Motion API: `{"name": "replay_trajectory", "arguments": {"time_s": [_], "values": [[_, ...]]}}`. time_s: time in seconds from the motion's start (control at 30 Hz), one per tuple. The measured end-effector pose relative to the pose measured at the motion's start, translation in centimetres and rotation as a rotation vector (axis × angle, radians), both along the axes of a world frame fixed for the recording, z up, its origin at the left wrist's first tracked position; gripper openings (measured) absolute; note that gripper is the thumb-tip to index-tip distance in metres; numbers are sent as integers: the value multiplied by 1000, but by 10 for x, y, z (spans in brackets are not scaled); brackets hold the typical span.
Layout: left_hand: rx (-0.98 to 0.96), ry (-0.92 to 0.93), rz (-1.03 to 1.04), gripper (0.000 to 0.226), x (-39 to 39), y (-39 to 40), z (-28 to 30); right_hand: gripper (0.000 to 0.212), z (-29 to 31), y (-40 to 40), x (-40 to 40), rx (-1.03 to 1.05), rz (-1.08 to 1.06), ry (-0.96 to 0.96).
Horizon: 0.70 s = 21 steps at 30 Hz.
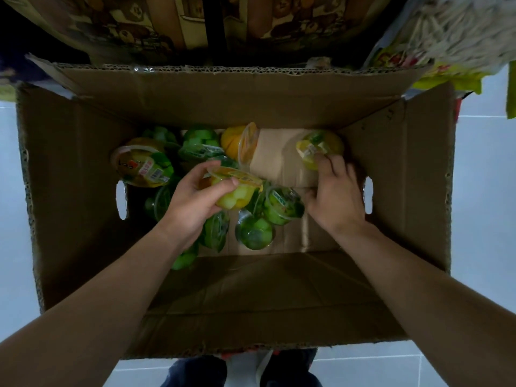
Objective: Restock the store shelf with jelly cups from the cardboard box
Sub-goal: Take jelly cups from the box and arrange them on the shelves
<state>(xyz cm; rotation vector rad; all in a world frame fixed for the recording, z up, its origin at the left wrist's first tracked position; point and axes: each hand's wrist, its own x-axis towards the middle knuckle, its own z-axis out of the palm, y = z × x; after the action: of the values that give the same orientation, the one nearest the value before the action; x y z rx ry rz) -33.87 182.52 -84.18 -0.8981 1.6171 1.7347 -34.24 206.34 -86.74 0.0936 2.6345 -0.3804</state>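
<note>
— Two bare arms reach down into what, exactly?

— Into the cardboard box [83,174], which stands open on a pale tiled floor [480,191] with its flaps spread outward. A second printed carton [167,20] sits behind it at the top of the view, and a pile of bagged goods [452,32] lies at the upper right.

— And the jelly cups?

— Loose on the bottom of the box, crowded toward its left and middle (most of them green, a few yellow or orange). A large yellow-green cup [142,164] lies tilted at the far left, an orange cup [240,142] rests on its side near the back wall, and a green cup [254,233] lies closest to the near wall. Bare cardboard shows on the right part of the bottom.

— What is the left hand doing?

— The left hand [195,199] is closed around a yellow jelly cup [234,191], thumb on one side of the rim and fingers on the other, the cup tilted above the green ones.

— And the right?

— The right hand [335,196] lies palm down, its fingertips touching a small yellow cup [318,148] near the back right corner. Whether it actually grips that cup, I cannot tell.
</note>
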Motion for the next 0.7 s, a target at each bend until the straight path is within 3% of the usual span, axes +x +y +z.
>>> {"name": "replay_trajectory", "arguments": {"time_s": [0.23,0.33,0.4,0.53,0.63,0.7], "values": [[28,7,21,61,4,5,-3,67,-6,10,17,-94,-61,-129],[29,17,13,75,4,3,-5,63,-6,10,9,-84,-69,-27],[25,28,14,78,3,1,-6,72,-10,9,-4,-49,-60,27],[8,38,10,74,0,-1,-12,104,-34,9,-32,19,-81,-112],[-7,38,-3,64,-1,-3,-14,102,-43,10,-37,81,-94,-91],[-24,37,-3,58,0,-4,-7,93,-32,8,-30,12,-119,-99]]}}
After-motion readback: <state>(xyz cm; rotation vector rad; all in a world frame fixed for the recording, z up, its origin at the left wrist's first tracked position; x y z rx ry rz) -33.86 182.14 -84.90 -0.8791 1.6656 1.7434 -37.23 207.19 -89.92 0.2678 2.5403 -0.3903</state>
